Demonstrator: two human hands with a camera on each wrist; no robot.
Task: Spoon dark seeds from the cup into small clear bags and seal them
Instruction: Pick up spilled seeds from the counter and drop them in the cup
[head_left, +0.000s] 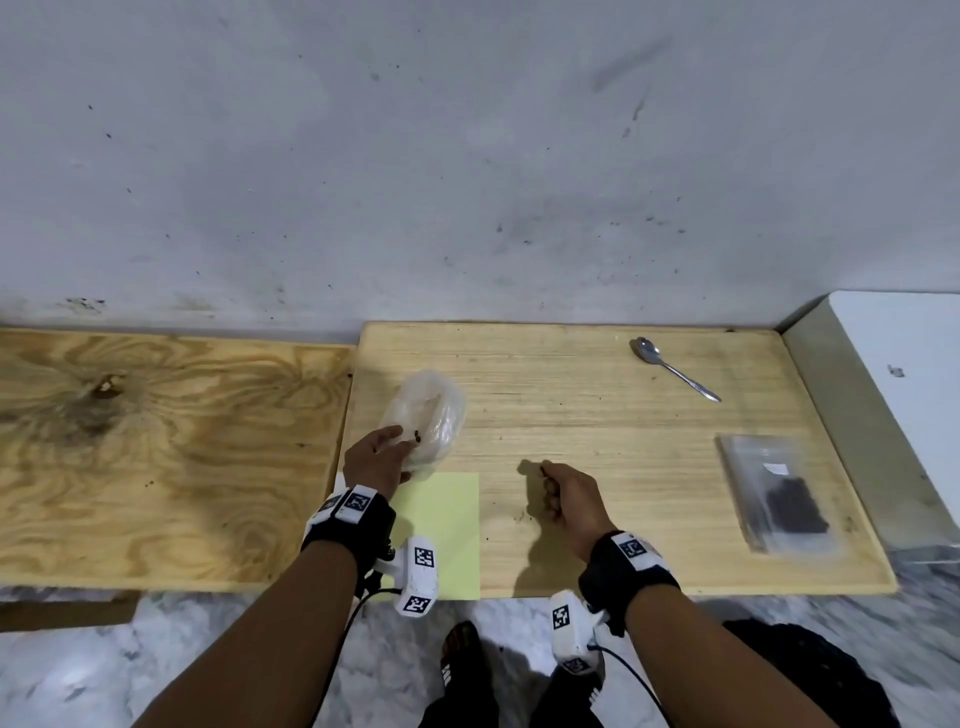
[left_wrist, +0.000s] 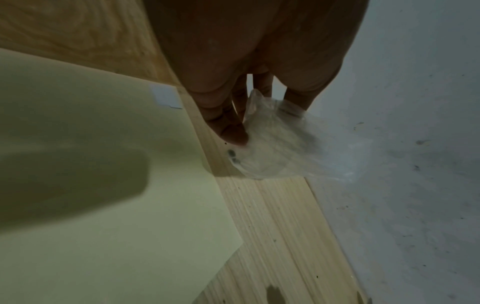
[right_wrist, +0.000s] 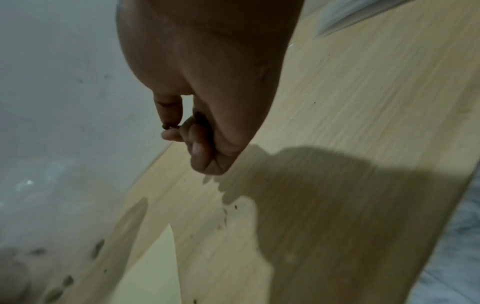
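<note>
- Dark seeds (head_left: 796, 506) fill the lower part of a flat clear bag (head_left: 777, 491) lying at about three o'clock on my pale wooden board (head_left: 571, 415), near its right edge.
- One more dark seed (right_wrist: 165, 126) is pinched between the thumb and forefinger of my right hand (head_left: 569, 501), the other fingers curled in; the hand hovers over the middle of the board, near the front.
- Crumpled thin clear plastic, a larger bag (head_left: 426, 415), lies at about ten o'clock on the board, with a couple of dark seeds (left_wrist: 233, 156) showing at its near edge.
- My left hand (head_left: 376, 460) is on that crumpled bag's near end, fingers (left_wrist: 233, 131) closing on the plastic; the left wrist view shows film gathered between thumb and fingers.
- A few loose specks (right_wrist: 226, 214) lie scattered on the wood just in front of my right hand.
- A pale yellow-green sheet of paper (head_left: 441, 530) lies flat at about seven o'clock on the board, just behind my left wrist and reaching the front edge.
- A metal spoon (head_left: 672, 366) lies at about one o'clock near the back edge, bowl to the left, handle pointing to the right and forward, well apart from both hands.
- I cannot see a cup in any view.
- A darker plywood board (head_left: 156, 457) sits alongside at nine o'clock, touching the pale one.
- A stained grey wall (head_left: 467, 156) stands behind at twelve o'clock.
</note>
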